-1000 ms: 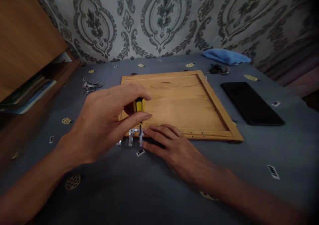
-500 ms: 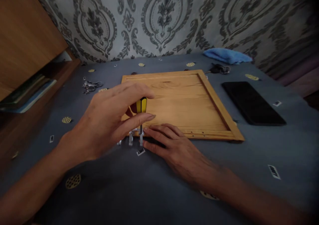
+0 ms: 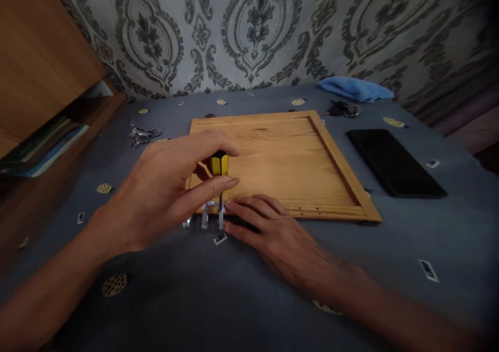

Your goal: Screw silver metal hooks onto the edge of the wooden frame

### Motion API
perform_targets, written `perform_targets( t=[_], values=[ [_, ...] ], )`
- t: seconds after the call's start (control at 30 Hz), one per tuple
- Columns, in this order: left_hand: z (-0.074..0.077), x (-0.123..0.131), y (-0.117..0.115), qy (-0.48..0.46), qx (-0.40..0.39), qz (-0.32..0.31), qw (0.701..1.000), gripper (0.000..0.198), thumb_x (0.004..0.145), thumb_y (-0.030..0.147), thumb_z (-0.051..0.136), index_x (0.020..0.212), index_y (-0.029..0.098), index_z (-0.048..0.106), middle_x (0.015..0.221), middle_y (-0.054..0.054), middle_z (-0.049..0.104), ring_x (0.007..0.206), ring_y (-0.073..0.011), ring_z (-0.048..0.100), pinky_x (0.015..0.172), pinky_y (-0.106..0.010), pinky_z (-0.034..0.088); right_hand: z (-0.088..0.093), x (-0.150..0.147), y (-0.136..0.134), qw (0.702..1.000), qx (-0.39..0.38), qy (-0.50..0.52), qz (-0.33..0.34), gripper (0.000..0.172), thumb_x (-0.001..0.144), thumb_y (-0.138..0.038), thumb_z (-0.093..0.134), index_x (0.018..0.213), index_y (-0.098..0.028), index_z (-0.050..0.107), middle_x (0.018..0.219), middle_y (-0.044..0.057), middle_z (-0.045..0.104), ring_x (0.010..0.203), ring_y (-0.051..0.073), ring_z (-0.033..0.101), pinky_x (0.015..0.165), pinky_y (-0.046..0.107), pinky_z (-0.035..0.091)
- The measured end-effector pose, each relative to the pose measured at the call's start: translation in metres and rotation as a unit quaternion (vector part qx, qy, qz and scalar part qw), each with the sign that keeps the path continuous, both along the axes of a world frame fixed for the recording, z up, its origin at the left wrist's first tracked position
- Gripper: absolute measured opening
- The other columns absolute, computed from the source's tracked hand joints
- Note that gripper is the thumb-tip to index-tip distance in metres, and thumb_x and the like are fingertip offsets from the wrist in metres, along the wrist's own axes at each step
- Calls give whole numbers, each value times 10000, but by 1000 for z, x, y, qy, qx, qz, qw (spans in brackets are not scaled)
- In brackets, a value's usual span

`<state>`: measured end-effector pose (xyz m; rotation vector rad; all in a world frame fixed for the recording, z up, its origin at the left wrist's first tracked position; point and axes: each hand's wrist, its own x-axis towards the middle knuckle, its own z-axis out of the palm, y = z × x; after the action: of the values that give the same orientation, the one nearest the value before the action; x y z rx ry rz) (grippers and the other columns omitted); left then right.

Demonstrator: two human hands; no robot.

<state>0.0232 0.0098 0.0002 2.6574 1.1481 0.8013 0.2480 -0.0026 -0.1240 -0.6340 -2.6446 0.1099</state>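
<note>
The left hand (image 3: 163,196) grips an upright screwdriver (image 3: 219,166) over a metal hinge (image 3: 212,212) at the wooden panel's (image 3: 288,159) near edge, the right hand (image 3: 268,232) flat beside it, on blue cloth (image 3: 195,289) below patterned wallpaper (image 3: 257,29).

The panel (image 3: 288,159) is smooth, matt wood. The bracket (image 3: 212,214) is shiny metal, the screwdriver (image 3: 219,164) handle glossy plastic. The tablecloth (image 3: 195,289) is matt cloth; the phone (image 3: 393,160) glossy black.
</note>
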Motion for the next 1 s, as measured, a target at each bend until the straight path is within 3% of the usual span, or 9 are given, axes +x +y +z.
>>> perform_targets(
  t=[0.2, 0.47, 0.73, 0.87, 1.0],
  values=[
    [-3, 1, -1, -5, 41, 23, 999, 168, 936, 198, 709, 1092, 153, 664, 974, -3, 747, 733, -88, 667, 724, -181, 527, -1, 0, 0, 1000, -5, -10, -4, 442, 930, -97, 618, 1348, -239, 647, 1439, 96, 632, 1348, 270, 529, 1104, 501, 446],
    [2, -1, -2, -37, -38, 14, 998, 155, 930, 124, 683, 1079, 160, 664, 1014, 4, 729, 819, -94, 692, 743, -171, 534, 0, 0, 1, 1000, -4, -9, 1, 421, 941, -115, 608, 1344, -232, 648, 1438, 103, 631, 1333, 277, 539, 1093, 507, 455],
    [-4, 1, -1, 0, 32, 43, 999, 185, 918, 191, 726, 1092, 181, 662, 929, 19, 750, 720, -96, 663, 700, -211, 511, -4, 1, 1, 1000, 6, -5, 0, 424, 942, -121, 624, 1353, -226, 641, 1452, 101, 621, 1332, 282, 535, 1090, 507, 458],
    [0, -2, -4, -29, -8, 51, 998, 207, 910, 169, 706, 1112, 197, 668, 1006, 12, 745, 797, -121, 708, 715, -225, 541, -3, 1, 1, 1000, 5, 4, -1, 414, 941, -114, 626, 1339, -225, 651, 1448, 93, 624, 1330, 281, 535, 1098, 498, 452],
    [5, -6, -3, -56, -68, 12, 996, 213, 931, 198, 659, 1139, 244, 664, 1038, 12, 742, 915, -149, 733, 768, -227, 597, -1, 0, 1, 1000, 2, 5, 0, 382, 968, -127, 600, 1330, -232, 656, 1428, 86, 638, 1325, 270, 538, 1102, 498, 450]
  ],
)
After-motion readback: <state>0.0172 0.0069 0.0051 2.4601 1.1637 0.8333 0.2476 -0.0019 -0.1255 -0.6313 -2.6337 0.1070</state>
